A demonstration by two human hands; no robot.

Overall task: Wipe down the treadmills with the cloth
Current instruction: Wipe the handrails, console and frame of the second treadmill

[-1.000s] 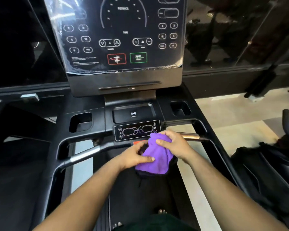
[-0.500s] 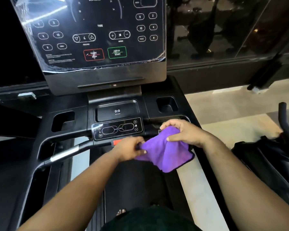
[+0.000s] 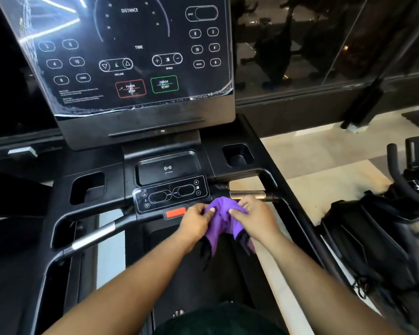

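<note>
I stand on a black treadmill (image 3: 271,151) and face its console. A purple cloth (image 3: 222,220) with a dark underside hangs bunched between both hands, just below the small control panel (image 3: 171,193) and the red stop tab (image 3: 176,212). My left hand (image 3: 196,222) pinches the cloth's left edge. My right hand (image 3: 255,220) grips its right side, next to the metal grip sensor (image 3: 248,195) of the front handlebar. The cloth hangs above the belt, touching no surface that I can see.
The large display (image 3: 131,56) under plastic film rises ahead. Cup holders (image 3: 237,154) sit on both sides of the tray. A second metal grip (image 3: 93,236) lies at the left. A black bag (image 3: 373,240) and an exercise bike's handlebar (image 3: 402,175) stand on the right floor.
The cloth, spread wide between my hands half a second ago, is now gathered into a narrow bunch. Both hands have come closer together near the stop tab.
</note>
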